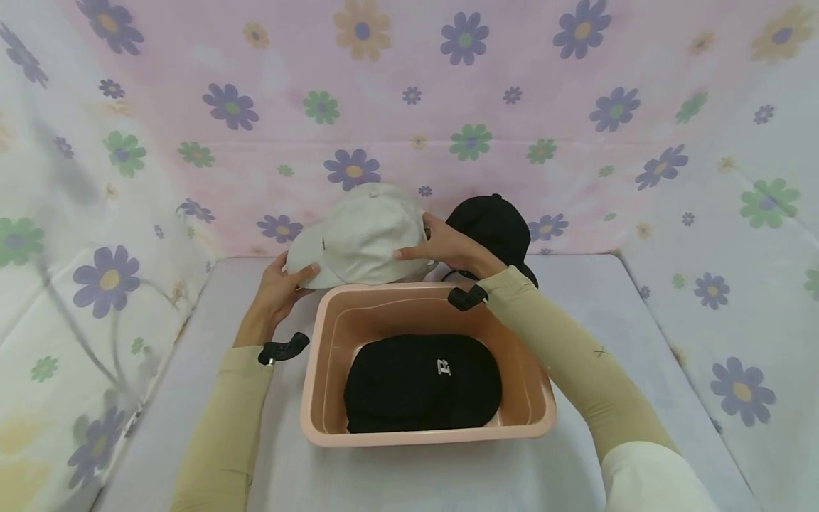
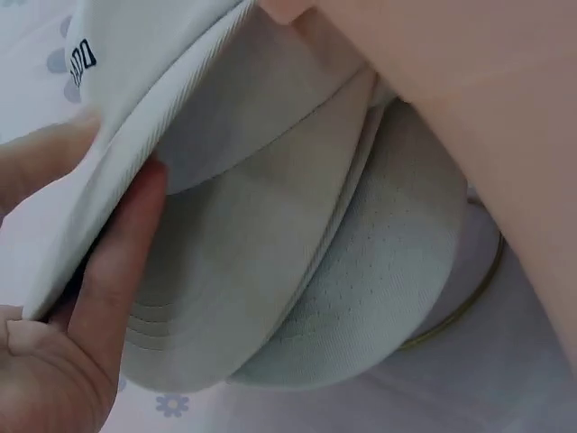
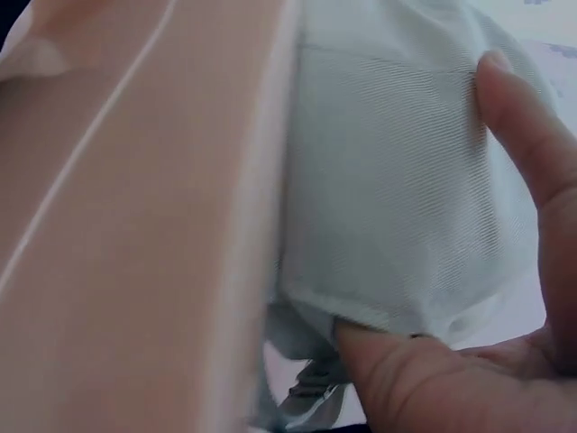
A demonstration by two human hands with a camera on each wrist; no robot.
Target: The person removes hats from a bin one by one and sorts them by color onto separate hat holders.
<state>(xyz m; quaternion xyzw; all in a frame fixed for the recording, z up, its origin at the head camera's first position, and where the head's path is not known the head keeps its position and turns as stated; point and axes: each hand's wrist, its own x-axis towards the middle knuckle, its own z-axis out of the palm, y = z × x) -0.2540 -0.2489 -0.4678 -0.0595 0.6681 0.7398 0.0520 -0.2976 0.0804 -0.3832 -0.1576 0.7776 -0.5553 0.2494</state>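
Note:
A white cap (image 1: pixel 361 235) is held just behind the far rim of a peach plastic basin (image 1: pixel 326 427). My left hand (image 1: pixel 281 284) pinches its brim, thumb on top; in the left wrist view the fingers (image 2: pixel 117 262) lie under the brim (image 2: pixel 234 234). My right hand (image 1: pixel 441 245) grips the crown's right side, and the right wrist view shows thumb and finger (image 3: pixel 518 135) pinching the white fabric (image 3: pixel 397 189) beside the basin wall (image 3: pixel 135 216). A black cap (image 1: pixel 422 380) with a small white logo lies inside the basin. Another black cap (image 1: pixel 493 224) sits behind my right hand.
The basin stands on a pale lilac sheet (image 1: pixel 640 341). Flower-print cloth walls (image 1: pixel 409 107) close in the back and both sides. Both forearms wear beige sleeves with black wrist mounts (image 1: pixel 281 348).

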